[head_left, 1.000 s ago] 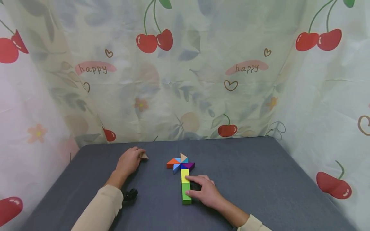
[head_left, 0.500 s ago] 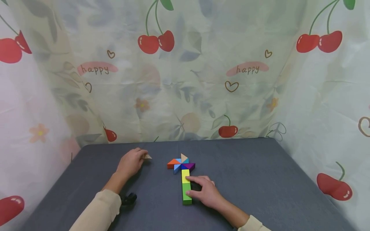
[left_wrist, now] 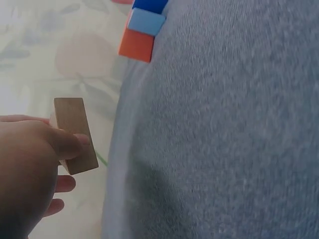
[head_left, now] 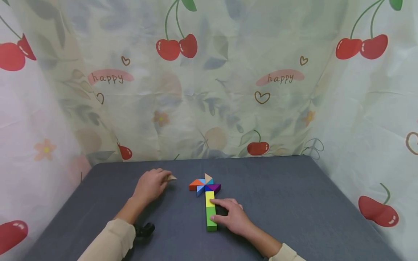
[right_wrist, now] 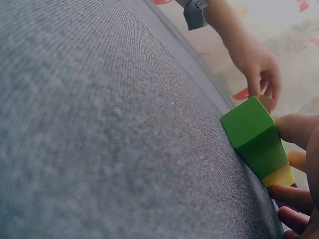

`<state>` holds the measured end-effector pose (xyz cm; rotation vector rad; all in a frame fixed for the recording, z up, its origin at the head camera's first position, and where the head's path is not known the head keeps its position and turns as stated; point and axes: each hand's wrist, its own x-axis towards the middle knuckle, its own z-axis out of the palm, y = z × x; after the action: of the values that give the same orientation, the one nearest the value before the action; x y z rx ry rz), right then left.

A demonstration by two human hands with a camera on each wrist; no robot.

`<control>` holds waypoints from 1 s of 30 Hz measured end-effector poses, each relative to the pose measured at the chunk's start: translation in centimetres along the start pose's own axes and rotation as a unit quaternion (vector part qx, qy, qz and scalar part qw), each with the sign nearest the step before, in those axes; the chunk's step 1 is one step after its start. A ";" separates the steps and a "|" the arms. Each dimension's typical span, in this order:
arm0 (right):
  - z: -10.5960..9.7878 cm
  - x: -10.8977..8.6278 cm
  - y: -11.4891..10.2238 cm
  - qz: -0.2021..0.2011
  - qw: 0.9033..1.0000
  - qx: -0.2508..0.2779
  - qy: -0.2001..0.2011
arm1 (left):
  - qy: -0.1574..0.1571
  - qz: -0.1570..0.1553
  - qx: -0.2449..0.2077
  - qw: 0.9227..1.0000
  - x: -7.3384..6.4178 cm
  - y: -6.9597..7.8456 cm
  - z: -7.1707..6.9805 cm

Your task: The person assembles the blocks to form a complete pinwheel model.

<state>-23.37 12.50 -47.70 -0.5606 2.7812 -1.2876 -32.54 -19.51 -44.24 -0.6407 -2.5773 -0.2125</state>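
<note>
My left hand [head_left: 151, 184] pinches a plain wooden triangular block [head_left: 171, 178] left of the pinwheel of blocks. In the left wrist view, the thumb lies across the block's flat face [left_wrist: 72, 117]. Several triangular blocks form the pinwheel, among them an orange block [head_left: 195, 185], a purple block [head_left: 214, 188], a light blue block [head_left: 200, 190] and a plain wood block [head_left: 208, 178]. Below it, a yellow block [head_left: 209, 196] and a green block [head_left: 211, 215] lie end to end. My right hand [head_left: 236, 216] rests against this column, index finger on yellow, thumb on green.
A dark grey cloth covers the table [head_left: 281, 192]. Behind and beside it hangs a pale curtain [head_left: 215, 90] printed with cherries. A black strap piece [head_left: 145, 230] sits at the left wrist.
My left hand has moved right with the wooden triangular block, closer to the pinwheel. The right hand and the arranged blocks stay where they were.
</note>
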 end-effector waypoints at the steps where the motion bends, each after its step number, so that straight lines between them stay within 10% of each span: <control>1: 0.0 0.0 0.0 0.000 1.000 0.000 0.000 | 0.000 0.002 0.000 1.000 0.0 0.1 -0.1; 17: 0.2 0.0 0.2 -0.007 1.000 -0.004 0.006 | 0.019 -0.010 -0.005 1.000 -0.2 3.5 -1.1; 30: 0.2 0.0 0.3 -0.006 1.000 -0.002 0.007 | -0.016 -0.108 -0.052 0.993 -0.9 7.1 -1.8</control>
<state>-23.44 12.51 -48.06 -0.5699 2.7976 -1.2933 -27.71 -14.12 -42.85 -0.4019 -2.6785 -0.4129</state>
